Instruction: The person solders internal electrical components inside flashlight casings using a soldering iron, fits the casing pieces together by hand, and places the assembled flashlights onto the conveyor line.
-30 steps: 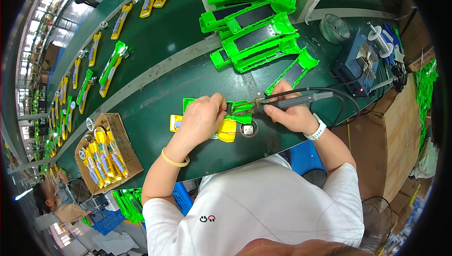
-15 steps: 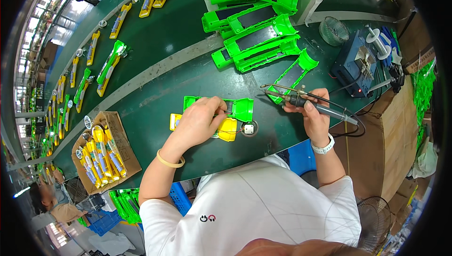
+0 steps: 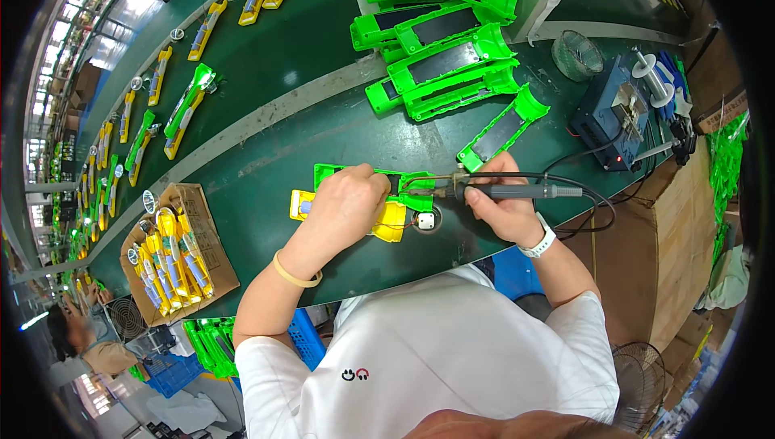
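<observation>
My right hand [image 3: 502, 211] is closed around a soldering iron [image 3: 521, 191] with a thin metal tube alongside, its tip pointing left over a green plastic housing [image 3: 418, 199]. My left hand [image 3: 349, 203] rests over the same housing, fingers pinched together near the iron's tip; what they pinch is hidden. Beneath that hand lies a yellow housing [image 3: 391, 223], partly covered, with thin wires leading to a small round part with a white square [image 3: 425, 220] on the table.
Green housings with dark panels [image 3: 440, 64] are piled at the back, with a single one [image 3: 502, 128] nearer. Back right stand a blue soldering station [image 3: 601, 120], solder spool [image 3: 655, 84] and mesh cup [image 3: 577, 55]. A cardboard box [image 3: 211, 237] of yellow units is at left; more line the conveyor.
My right hand has swung the soldering iron left and levelled it, bringing its tip over the green housing beside my left fingers. The left hand has hardly moved.
</observation>
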A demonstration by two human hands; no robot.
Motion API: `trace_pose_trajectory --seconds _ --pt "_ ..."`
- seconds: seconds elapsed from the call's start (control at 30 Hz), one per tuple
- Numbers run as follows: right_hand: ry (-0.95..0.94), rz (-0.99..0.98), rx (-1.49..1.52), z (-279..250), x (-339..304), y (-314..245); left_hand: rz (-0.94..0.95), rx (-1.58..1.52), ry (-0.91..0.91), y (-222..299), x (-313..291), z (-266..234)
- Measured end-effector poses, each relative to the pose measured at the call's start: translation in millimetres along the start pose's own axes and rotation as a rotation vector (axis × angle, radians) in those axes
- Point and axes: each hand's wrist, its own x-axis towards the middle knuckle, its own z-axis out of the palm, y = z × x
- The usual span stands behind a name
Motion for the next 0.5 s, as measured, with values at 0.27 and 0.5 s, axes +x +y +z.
trace_pose_trajectory --seconds 0.27,0.5 --pt "-0.125 0.014 -0.09 2.9 11.1 -4.4 0.005 0.068 -0.042 1.6 5.4 1.9" --pt "-0.19 0.003 -0.229 5.0 17.1 -17.9 -0.003 0.076 -0.058 2.3 5.3 0.3"
